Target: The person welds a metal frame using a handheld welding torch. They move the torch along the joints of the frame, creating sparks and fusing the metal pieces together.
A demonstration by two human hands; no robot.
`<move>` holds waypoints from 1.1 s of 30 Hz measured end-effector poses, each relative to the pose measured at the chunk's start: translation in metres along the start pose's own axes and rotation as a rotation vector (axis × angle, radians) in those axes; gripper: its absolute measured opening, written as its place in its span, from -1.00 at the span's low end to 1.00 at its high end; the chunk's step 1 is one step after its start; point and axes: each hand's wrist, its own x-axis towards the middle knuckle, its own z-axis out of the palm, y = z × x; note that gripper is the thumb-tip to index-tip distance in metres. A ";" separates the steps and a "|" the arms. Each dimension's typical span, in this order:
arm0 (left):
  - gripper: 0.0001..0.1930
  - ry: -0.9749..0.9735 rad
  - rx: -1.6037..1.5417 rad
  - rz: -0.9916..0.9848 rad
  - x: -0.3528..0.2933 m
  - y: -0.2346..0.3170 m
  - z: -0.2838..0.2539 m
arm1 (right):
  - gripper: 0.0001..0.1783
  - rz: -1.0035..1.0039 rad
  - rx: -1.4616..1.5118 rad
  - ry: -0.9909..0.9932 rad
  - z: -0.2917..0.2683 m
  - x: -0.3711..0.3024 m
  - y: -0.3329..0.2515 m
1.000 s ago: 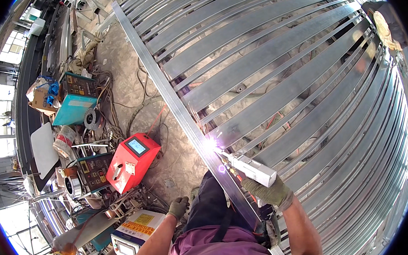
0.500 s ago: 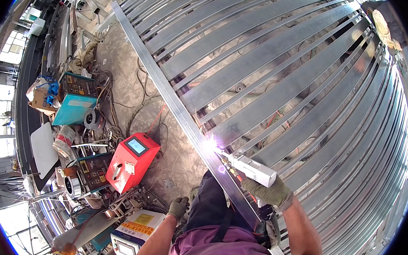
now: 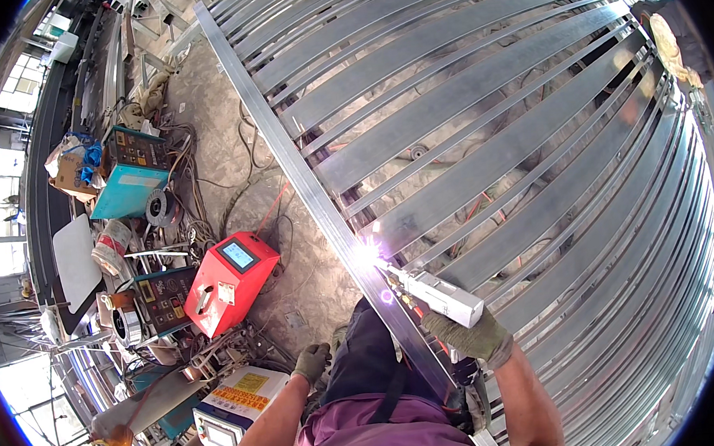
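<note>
While gripped, welding torch [image 3: 431, 291] juts beyond right hand [image 3: 471, 336] — sparking

A white welding torch [image 3: 434, 294] is gripped in the gloved right hand [image 3: 469, 336], its tip set against a long steel rail [image 3: 304, 195] of a metal bar frame [image 3: 517, 126], where a bright arc flash [image 3: 365, 254] is seen. The gloved left hand [image 3: 310, 363] is rested empty by the knee. A red welding machine [image 3: 229, 282] is stood on the concrete floor [image 3: 216, 133] among tangled cables [image 3: 206, 226].
</note>
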 end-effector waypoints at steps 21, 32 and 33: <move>-0.57 0.001 0.003 0.030 -0.002 0.003 0.003 | -0.45 -0.024 0.020 -0.021 0.001 -0.002 -0.011; -0.55 -0.008 0.046 0.013 0.002 -0.003 0.002 | -0.43 -0.022 -0.026 -0.040 -0.001 -0.007 -0.001; -0.55 -0.009 0.042 0.014 0.001 -0.003 0.003 | -0.43 -0.026 -0.032 -0.041 -0.001 -0.008 -0.001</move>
